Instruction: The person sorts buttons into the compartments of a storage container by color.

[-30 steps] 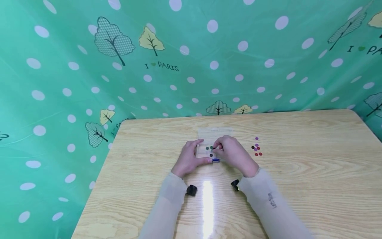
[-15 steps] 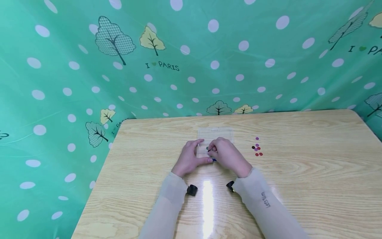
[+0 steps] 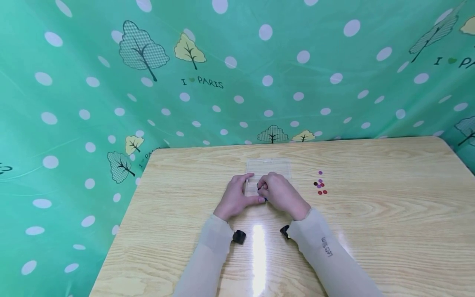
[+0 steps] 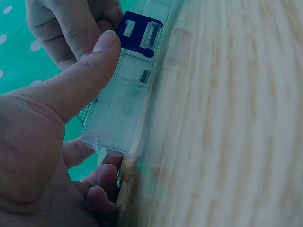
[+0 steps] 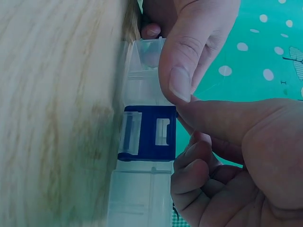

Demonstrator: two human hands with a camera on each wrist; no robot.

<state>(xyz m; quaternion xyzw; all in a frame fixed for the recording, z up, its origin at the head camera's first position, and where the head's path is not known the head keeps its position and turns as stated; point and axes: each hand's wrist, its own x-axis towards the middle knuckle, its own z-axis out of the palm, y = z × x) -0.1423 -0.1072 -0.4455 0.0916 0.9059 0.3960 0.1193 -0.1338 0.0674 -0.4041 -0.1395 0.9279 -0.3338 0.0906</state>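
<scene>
A clear plastic box [image 3: 269, 166] with its lid raised at the back stands on the table. My left hand [image 3: 237, 193] grips its left side, the thumb along the front wall beside the blue latch [image 4: 140, 34] and the other fingers round the side. Over the box's inside is my right hand [image 3: 281, 192], thumb and forefinger pinched together with a small dark disc [image 3: 259, 189] showing at the tips. The right hand's other fingers are curled. In the right wrist view the box's front wall [image 5: 142, 194] hides the fingertips. The right hand covers most of the box's inside.
Right of the box several small discs lie loose on the wooden table [image 3: 371, 206]: purple [image 3: 320, 173], black [image 3: 316, 184] and red [image 3: 325, 192]. A green dotted curtain [image 3: 208, 41] hangs behind the table's far edge.
My right hand has moved left and slightly toward the front inside the box, covering the green and dark discs seen there earlier. The left hand stays on the box.
</scene>
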